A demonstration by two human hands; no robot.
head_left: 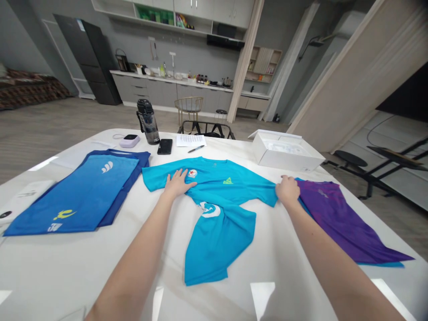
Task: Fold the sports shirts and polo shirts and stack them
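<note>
A turquoise T-shirt [220, 232] lies in front of me on the white table, its collar pointing away and its lower body twisted and bunched. My left hand [177, 183] rests flat on the shirt's left chest, fingers spread, beside a small red-and-white badge. At the far right, my right hand [287, 189] is closed on the end of the shirt's right sleeve. Blue folded shirts [83, 187] lie stacked to the left. Just right of my right hand is a folded purple shirt [337, 218] with a blue layer under it.
Along the table's [133, 258] far side are a black water bottle [147, 122], a phone [165, 146], a lilac device [129, 141], a printed sheet [191, 140], a pen [195, 149] and an open white box [287, 151]. A white box [26, 196] lies partly under the blue shirts.
</note>
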